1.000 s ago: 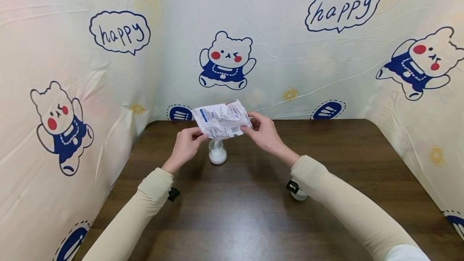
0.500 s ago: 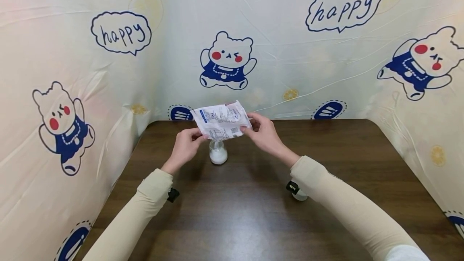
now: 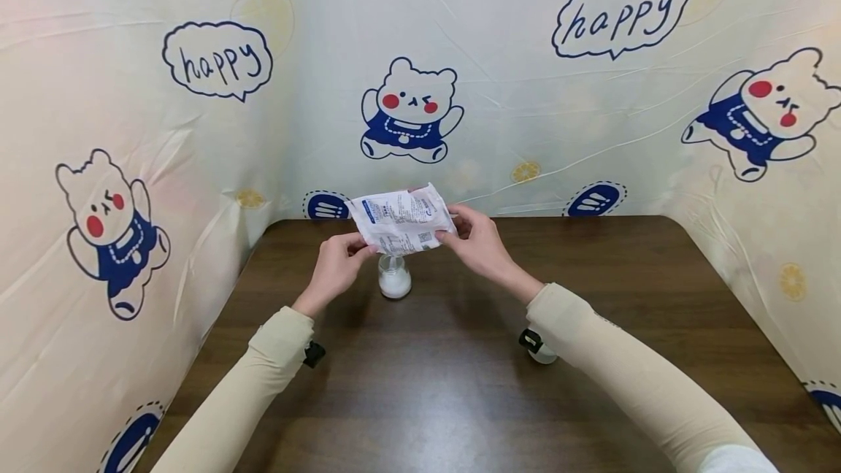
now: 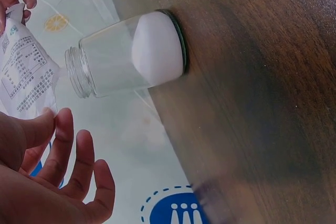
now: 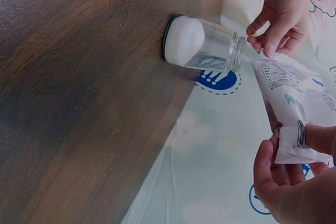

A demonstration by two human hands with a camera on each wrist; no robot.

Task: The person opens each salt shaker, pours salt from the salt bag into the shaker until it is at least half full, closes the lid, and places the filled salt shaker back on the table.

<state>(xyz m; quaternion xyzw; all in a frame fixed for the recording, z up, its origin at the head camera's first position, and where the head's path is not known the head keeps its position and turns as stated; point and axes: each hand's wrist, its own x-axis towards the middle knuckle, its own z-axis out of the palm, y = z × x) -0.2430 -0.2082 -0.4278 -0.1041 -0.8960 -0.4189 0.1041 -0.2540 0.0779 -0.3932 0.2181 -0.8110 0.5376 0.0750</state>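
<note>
A white printed packet (image 3: 404, 221) hangs tilted over a glass jar (image 3: 395, 279), its lower corner at the jar's mouth. A thin white stream runs from that corner into the jar. My left hand (image 3: 336, 265) pinches the packet near this corner between thumb and forefinger; its other fingers are spread in the left wrist view. My right hand (image 3: 482, 245) grips the packet's other end, thumb on the near face and fingers behind. The jar stands upright and lidless on the table. White powder or fine grains (image 4: 157, 48) fill roughly its lower half.
A small whitish round thing (image 3: 542, 354) sits on the dark wooden table (image 3: 420, 393), mostly hidden by the right sleeve and wrist camera (image 3: 531, 339). A printed curtain (image 3: 499, 93) hangs behind the table and along both sides.
</note>
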